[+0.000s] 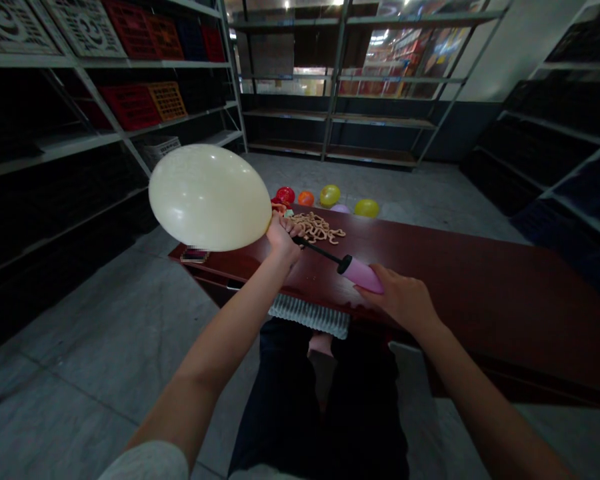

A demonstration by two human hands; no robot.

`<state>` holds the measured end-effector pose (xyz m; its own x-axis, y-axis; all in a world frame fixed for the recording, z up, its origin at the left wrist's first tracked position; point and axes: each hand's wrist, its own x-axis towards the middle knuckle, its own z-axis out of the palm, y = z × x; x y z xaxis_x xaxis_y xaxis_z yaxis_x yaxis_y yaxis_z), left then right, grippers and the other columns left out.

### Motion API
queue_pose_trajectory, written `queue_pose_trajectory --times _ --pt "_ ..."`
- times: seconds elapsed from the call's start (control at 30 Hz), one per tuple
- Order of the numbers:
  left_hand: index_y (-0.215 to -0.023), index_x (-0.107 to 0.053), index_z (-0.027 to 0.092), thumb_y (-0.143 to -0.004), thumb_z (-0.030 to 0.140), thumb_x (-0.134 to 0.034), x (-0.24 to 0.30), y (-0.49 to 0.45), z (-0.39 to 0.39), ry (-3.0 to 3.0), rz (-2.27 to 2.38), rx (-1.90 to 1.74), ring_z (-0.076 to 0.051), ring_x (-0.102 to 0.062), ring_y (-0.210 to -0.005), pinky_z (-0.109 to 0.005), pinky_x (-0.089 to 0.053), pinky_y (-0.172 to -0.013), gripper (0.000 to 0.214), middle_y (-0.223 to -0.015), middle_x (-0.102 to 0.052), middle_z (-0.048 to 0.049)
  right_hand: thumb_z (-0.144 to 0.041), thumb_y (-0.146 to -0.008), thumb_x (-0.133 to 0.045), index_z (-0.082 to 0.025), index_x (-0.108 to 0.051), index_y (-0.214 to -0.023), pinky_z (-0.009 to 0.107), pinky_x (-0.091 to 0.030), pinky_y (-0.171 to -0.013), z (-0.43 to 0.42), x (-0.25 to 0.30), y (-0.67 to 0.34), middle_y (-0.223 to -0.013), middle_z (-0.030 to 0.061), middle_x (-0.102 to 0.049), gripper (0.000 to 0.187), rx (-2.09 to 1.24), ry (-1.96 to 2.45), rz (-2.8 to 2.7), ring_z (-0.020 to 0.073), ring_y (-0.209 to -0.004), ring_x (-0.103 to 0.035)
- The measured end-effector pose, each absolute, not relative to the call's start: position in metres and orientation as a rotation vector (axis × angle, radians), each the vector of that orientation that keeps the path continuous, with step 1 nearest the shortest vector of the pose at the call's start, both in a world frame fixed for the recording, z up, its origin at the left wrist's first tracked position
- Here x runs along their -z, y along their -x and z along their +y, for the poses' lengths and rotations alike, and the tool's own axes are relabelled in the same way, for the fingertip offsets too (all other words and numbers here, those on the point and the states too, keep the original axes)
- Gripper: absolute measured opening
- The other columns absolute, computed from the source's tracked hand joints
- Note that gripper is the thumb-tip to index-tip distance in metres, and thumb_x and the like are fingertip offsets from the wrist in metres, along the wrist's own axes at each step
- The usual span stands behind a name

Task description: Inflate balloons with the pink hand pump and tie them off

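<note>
A large cream balloon (210, 197), plump with air, stretches out to the left of my left hand (281, 237). That hand is closed at the balloon's neck, where the black front end of a hand balloon pump (363, 275) meets it; the fingers hide the join. My right hand (403, 297) is wrapped round the pump's pink body. Between both hands a thin black rod shows, slanting over the table. Beyond my left hand lies a pile of uninflated tan balloons (317, 227) on the dark red table (430, 267).
Several small inflated balloons, among them a yellow balloon (330, 195) and an orange balloon (306, 199), sit past the table's far edge. A phone (195, 255) lies at the left corner. Grey ribbed fabric (310, 315) hangs at the near edge. Metal shelves (335, 120) with crates surround the area.
</note>
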<state>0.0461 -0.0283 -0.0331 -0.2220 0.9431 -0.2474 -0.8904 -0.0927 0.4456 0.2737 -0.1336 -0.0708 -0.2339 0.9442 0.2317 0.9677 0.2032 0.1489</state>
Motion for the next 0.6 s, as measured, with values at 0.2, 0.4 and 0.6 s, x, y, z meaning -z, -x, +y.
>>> queue_pose_trajectory --times 0.2,0.4,0.6 --pt "-0.06 -0.023 0.02 -0.096 0.03 -0.045 0.031 -0.075 -0.043 -0.156 0.592 -1.655 -0.006 -0.019 -0.033 -0.022 -0.018 -0.039 0.043 -0.044 -0.02 0.0085 -0.062 -0.09 -0.041 -0.018 -0.058 -0.11 0.029 -0.035 -0.053 -0.124 0.049 -0.234 -0.086 0.0107 -0.073 0.052 0.366 1.867 -2.404 0.0263 -0.07 -0.069" --pt "-0.06 -0.024 0.02 -0.095 0.032 -0.045 0.039 -0.077 -0.038 -0.154 0.606 -1.661 -0.007 -0.019 -0.033 -0.022 -0.019 -0.038 0.043 -0.044 -0.02 0.0082 -0.047 -0.091 -0.048 -0.031 -0.031 -0.148 0.029 -0.043 -0.056 -0.113 0.053 -0.223 -0.117 0.0093 -0.068 0.062 0.343 1.749 -2.44 0.0222 -0.075 -0.07" --pt "-0.06 -0.026 0.019 -0.092 0.022 -0.047 0.055 -0.083 -0.037 -0.119 0.616 -1.656 -0.005 -0.02 -0.034 -0.02 -0.015 -0.037 0.039 -0.046 -0.022 0.0083 -0.038 -0.093 -0.047 -0.03 -0.036 -0.146 0.027 -0.044 -0.06 -0.106 0.066 -0.2 -0.115 0.007 -0.064 0.055 0.296 1.643 -2.456 0.0192 -0.083 -0.068"
